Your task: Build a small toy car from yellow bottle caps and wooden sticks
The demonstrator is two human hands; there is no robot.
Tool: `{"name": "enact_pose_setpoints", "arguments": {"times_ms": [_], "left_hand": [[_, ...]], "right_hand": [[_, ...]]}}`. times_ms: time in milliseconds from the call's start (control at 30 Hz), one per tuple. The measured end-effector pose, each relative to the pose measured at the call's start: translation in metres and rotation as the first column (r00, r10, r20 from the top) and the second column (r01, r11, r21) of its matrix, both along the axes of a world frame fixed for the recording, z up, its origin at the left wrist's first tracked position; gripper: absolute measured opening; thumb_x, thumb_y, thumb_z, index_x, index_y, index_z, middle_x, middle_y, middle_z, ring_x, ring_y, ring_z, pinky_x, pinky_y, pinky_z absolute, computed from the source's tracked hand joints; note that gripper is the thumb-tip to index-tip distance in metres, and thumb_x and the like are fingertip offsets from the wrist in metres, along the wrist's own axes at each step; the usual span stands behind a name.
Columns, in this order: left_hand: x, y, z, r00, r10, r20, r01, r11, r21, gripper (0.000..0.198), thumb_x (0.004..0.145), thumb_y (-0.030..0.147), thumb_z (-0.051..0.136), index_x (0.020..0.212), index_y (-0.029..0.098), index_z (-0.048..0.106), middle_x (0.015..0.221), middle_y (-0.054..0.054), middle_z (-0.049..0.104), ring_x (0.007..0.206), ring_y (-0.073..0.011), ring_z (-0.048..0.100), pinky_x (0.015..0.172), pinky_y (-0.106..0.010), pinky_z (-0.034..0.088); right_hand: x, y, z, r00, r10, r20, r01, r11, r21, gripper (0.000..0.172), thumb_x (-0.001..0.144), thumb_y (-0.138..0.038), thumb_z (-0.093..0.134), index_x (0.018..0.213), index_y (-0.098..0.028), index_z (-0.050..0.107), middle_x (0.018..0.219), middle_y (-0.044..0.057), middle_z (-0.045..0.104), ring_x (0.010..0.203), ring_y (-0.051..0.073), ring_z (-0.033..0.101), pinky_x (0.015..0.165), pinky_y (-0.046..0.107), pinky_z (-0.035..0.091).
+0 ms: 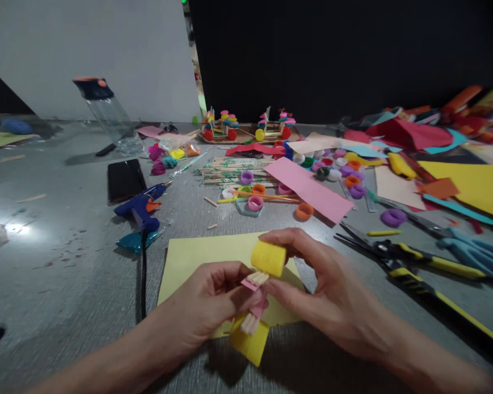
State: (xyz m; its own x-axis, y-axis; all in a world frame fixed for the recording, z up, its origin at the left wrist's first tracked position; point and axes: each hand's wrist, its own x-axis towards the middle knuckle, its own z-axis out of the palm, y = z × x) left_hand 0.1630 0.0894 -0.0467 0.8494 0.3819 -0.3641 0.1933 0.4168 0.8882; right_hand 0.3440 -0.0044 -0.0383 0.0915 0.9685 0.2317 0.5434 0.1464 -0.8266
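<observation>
yellow cap [250, 343] holds sticks [250, 324] | left hand [201, 309], right hand [332, 298] grip sticks

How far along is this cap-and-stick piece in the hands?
Done: two cap-and-stick models stand at the back; the stick bundle has a pink wrap and a lower yellow cap at its near end. In hand: left hand pinches the bundle, right hand holds the upper yellow cap at its far end. Left, probably: fixing that cap; the glue gun lies aside, loose caps unused.
</observation>
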Motion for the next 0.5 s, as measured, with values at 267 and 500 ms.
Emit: {"name": "enact_pose_setpoints", "arguments": {"times_ms": [267,500], "left_hand": [[-0.0028,0.0025,0.0029,0.993,-0.075,-0.086,0.082,0.994,0.074,0.041,0.082,0.052,0.072,0.080,0.011,0.070,0.071,0.000,0.055,0.066,-0.0119,0.043,0.062,-0.025,0.031],[-0.0053,0.0049,0.0025,0.993,-0.097,-0.065,0.102,0.991,0.081,0.039,0.082,0.052,0.073,0.080,0.013,0.072,0.079,-0.003,0.063,0.074,-0.0147,0.051,0.070,-0.027,0.036]], "right_hand": [[0.0016,0.0003,-0.0021,0.997,-0.002,0.074,-0.002,0.999,0.044,0.033,0.088,-0.025,0.070,0.119,-0.028,0.058,0.104,-0.004,0.064,0.093,0.013,0.059,0.082,0.026,0.046],[-0.0003,0.0010,-0.0009,0.998,0.019,0.060,-0.024,0.997,0.079,0.030,0.087,-0.022,0.071,0.114,-0.027,0.059,0.095,-0.005,0.062,0.084,0.011,0.057,0.075,0.023,0.045]]}}
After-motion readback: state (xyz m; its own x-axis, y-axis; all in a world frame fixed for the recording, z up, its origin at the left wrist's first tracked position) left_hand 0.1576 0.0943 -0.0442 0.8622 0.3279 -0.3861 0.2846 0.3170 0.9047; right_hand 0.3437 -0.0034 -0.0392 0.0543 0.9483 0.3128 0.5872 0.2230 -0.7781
